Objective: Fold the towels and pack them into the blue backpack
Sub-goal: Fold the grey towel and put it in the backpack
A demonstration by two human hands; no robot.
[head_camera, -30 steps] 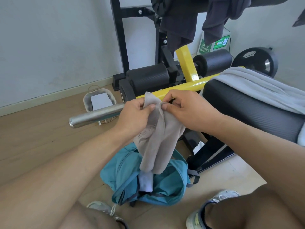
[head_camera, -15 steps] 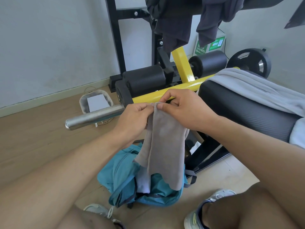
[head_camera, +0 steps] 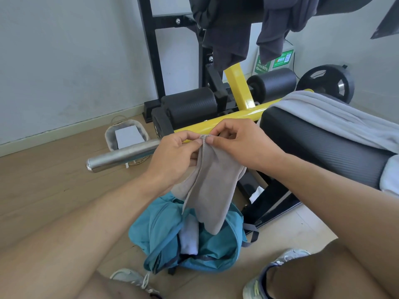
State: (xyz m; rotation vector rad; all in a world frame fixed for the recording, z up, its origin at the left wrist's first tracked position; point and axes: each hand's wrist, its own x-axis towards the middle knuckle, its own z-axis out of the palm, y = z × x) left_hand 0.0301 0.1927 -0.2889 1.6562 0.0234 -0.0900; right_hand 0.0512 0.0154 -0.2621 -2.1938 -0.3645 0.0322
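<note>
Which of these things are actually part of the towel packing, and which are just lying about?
Part of the job:
- beige towel, pinched at its top edge by left hand and right hand
- blue backpack, open on the floor
- white towel already inside it
- grey towel draped on the bench

Just lying about:
- steel bar
- weight plate
- small basket
- dark clothes hanging

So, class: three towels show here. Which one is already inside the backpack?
The white towel, poking from the open blue backpack. The beige towel hangs pinched by both hands; the grey towel lies draped over the bench.
</note>
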